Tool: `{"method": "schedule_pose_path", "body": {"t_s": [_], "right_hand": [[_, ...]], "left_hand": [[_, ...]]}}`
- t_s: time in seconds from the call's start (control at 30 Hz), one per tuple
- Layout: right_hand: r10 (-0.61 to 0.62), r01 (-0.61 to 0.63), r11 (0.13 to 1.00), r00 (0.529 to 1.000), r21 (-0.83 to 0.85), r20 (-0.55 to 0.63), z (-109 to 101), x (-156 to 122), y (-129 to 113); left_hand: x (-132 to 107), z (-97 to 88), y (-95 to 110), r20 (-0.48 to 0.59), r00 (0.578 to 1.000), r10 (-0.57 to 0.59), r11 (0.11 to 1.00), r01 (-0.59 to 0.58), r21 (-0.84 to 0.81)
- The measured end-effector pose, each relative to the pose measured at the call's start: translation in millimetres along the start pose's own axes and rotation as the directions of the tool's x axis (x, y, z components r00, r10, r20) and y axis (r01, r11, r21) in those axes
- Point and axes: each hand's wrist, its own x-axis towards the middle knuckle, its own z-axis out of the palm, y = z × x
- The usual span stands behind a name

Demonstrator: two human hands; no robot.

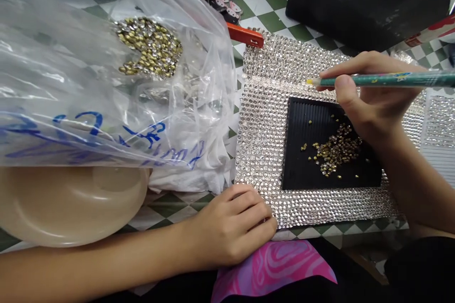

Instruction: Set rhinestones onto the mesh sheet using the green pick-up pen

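My right hand [377,94] pinches a green pencil [394,79] lying almost level, its yellow tip [310,82] over a sheet of silvery rhinestones [259,142]. Below that hand, a ridged black tray [298,170] rests on the sheet. Loose gold-backed rhinestones [337,149] are heaped in it, a few scattered apart. At the sheet's near left corner, my left hand [241,222] has its fingers curled over the edge; its thumb is hidden. A pale, less filled band crosses the sheet near the pencil tip.
On the left, a clear plastic bag [88,94] with blue writing holds more rhinestones [152,47]. A beige bowl [71,203] sits below it. An orange clamp-like handle [245,35] touches the sheet's far corner. A black object [355,14] stands at the back on the checkered tablecloth [263,4].
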Motion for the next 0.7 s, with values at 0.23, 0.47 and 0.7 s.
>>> {"method": "schedule_pose_path", "body": {"t_s": [0.23, 0.47, 0.7], "right_hand": [[-0.022, 0.022, 1.000, 1.000, 0.004, -0.009, 3.8, 1.1, 3.5], [0.002, -0.002, 1.000, 1.000, 0.012, -0.018, 4.6, 0.0, 4.7], [-0.012, 0.012, 1.000, 1.000, 0.023, 0.013, 0.7, 2.3, 3.4]], "left_hand": [[-0.6, 1.0, -1.0, -0.001, 1.000, -0.003, 1.000, 0.003, -0.014], [0.8, 0.0, -0.5, -0.006, 1.000, -0.013, 1.000, 0.013, -0.010], [0.0, 0.7, -1.1, -0.006, 1.000, -0.013, 1.000, 0.013, -0.013]]}}
